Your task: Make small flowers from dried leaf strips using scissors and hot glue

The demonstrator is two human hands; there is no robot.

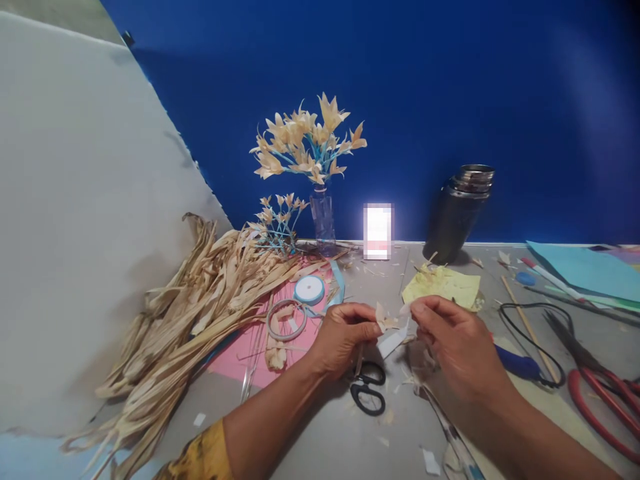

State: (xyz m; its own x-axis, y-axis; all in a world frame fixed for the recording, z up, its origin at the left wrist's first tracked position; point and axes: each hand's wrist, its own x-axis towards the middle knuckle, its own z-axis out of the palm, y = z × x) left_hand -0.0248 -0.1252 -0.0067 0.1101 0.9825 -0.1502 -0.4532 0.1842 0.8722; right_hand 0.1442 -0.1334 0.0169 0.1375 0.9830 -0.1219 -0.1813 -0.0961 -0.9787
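Observation:
My left hand [345,337] is closed in a pinch on a small pale corn husk flower [385,319], its petals pointing up and right. A short way to its right, my right hand [447,330] pinches a thin, whitish, see-through strip [405,310] between thumb and fingertips. A white paper piece [393,342] lies between and just below the hands; whether it touches either one I cannot tell. Black-handled scissors [369,393] rest on the table under my left wrist, their blades mostly hidden.
Dried corn husks [200,320] heap at left, beside pink paper [235,357] with a ribbon spool [309,289] and tape roll [287,320]. Behind stand a bottle [323,217] of husk flowers and a dark flask [455,220]. Large red-handled scissors [595,380] and a blue-handled tool [517,362] lie right.

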